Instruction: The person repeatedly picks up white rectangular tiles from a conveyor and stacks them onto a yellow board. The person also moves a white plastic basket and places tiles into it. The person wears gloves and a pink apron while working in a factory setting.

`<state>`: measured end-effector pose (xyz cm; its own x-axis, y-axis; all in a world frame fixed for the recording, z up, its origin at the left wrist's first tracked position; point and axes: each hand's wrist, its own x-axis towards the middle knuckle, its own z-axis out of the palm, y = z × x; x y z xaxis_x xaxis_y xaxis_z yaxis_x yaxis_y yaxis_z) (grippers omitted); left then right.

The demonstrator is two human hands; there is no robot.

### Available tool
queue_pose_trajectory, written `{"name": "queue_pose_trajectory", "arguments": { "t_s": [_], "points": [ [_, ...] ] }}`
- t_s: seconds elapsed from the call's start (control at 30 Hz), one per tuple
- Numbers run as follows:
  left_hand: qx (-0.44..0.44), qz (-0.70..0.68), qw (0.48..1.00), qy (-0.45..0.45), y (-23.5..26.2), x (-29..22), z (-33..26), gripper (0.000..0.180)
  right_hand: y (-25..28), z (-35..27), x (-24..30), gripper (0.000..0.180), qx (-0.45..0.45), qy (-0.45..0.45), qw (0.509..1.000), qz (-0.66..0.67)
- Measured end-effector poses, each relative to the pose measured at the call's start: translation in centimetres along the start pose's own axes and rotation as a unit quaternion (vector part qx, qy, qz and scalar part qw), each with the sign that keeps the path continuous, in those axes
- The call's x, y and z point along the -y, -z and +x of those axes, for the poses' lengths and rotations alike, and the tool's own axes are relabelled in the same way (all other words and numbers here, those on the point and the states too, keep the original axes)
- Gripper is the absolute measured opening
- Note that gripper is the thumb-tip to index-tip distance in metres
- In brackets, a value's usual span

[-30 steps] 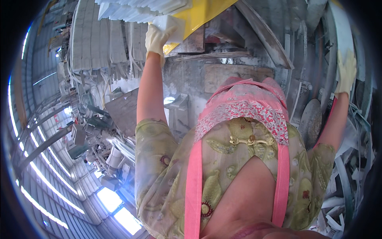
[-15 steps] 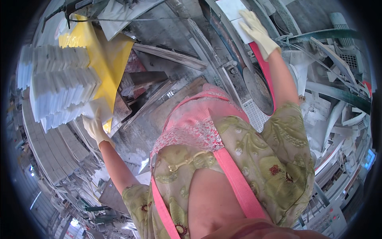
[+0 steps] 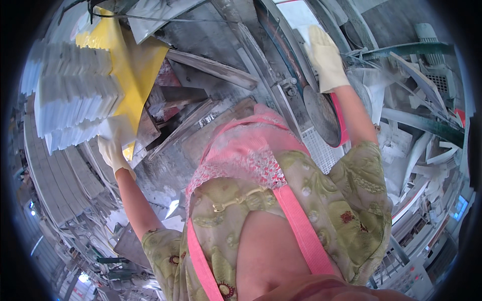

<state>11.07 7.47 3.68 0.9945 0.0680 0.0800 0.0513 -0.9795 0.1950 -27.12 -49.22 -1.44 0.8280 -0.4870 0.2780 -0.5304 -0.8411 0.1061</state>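
My left hand (image 3: 112, 152), in a pale rubber glove, is at the near end of tall stacks of thin white stone tiles (image 3: 78, 98). Its fingers are closed on a white tile (image 3: 119, 128) at that end; part of the grip is hidden. On the right, my gloved right hand (image 3: 325, 57) lies with fingers stretched over another white tile (image 3: 303, 34), which it partly covers. That tile rests on a narrow pink-red belt (image 3: 342, 123) running away from me. Farther along the belt is one more white tile (image 3: 295, 12).
A yellow sheet (image 3: 133, 75) hangs beside the stacks. Wooden planks (image 3: 213, 67) lie between my hands. A round belt pulley (image 3: 323, 120) and a perforated plate (image 3: 319, 148) are close to my right side. Green metal bars (image 3: 427, 125) and broken slabs are farther right.
My right hand has drawn back toward me along the belt, covering more of it. The left hand stays at the stack's near end with little visible change.
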Motion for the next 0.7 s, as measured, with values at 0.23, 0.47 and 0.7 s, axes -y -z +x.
{"name": "queue_pose_trajectory", "arguments": {
  "t_s": [0.23, 0.47, 0.7],
  "points": [
    [-0.020, -0.045, 0.998, 0.030, -0.3, -0.1, -0.7, 0.087, 0.7, 4.3, -0.4, 0.058, -0.029, 0.097, 0.993, -0.060],
    [-0.016, -0.086, 0.987, 0.135, 1.2, -2.3, -2.6, 0.080, -2.1, 6.9, 0.4, 0.066, 0.040, 0.082, 0.985, -0.148],
    [0.025, -0.016, 0.997, 0.067, 1.1, -0.9, -0.8, 0.078, -3.9, 10.3, -1.0, 0.067, 0.041, 0.072, 0.994, -0.068]
  ]
}}
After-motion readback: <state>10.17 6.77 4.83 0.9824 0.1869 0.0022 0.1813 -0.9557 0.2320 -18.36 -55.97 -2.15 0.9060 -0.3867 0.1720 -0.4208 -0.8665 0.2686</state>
